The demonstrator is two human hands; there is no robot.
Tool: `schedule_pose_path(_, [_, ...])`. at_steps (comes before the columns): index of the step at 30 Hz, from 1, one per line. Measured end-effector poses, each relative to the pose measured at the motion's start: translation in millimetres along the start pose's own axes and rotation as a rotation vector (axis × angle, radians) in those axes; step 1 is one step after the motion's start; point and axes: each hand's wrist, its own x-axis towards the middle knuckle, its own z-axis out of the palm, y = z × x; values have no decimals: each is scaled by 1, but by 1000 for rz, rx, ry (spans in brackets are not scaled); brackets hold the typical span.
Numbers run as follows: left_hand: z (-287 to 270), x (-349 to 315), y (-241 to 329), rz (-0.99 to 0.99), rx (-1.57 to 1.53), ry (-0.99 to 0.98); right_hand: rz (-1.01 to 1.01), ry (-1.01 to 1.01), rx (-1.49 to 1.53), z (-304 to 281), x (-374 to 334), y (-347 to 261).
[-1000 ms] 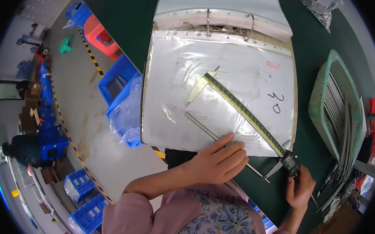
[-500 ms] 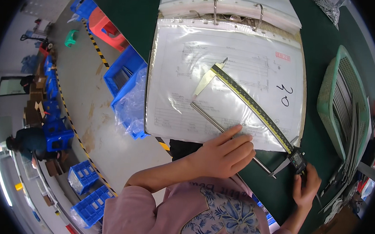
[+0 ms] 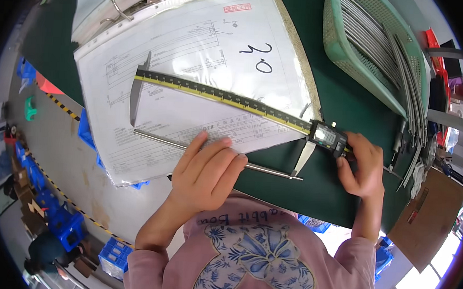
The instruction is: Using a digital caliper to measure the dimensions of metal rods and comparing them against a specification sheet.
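Note:
A long digital caliper lies across a ring binder of plastic-sleeved drawings. Its jaws are spread wide, one near each end of a thin metal rod. Over the rod's middle my left hand is closed, fingers pressing it against the sleeve. The rod's right end rests by the jaw under the caliper's display, beyond the binder's edge. My right hand pinches the display end of the caliper between thumb and fingers.
A green plastic basket full of thin metal rods stands at the far right on the dark green table. More rods stick out over its near end. A brown board is at the right. Blue crates and a person are at lower left.
My view has turned and shifted right, so the binder now appears tilted and further left. Both hands keep their holds on the rod and the caliper.

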Motion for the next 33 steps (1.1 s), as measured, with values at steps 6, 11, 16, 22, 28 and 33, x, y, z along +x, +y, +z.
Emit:
schedule_pose_path(6, [-1,-1,3,-5,-9,-25,10,36,-8,-1,-1,3])
schedule_pose_path(11, [-3,0,3,-4,-3,-36,21,37,-7,2,-4,4])
schedule_pose_path(16, [-4,0,4,-8,2,-44,7,47,-32,4,-5,5])
schedule_pose_path(22, [-4,1,2,-9,-3,-42,11,37,-48,1,-2,4])
schedule_pose_path(28, [-5,1,1,-12,-1,-49,1,20,-53,0,2,4])
schedule_pose_path(33, [-1,-2,3,-11,-57,-39,10,7,-54,1,-4,8])
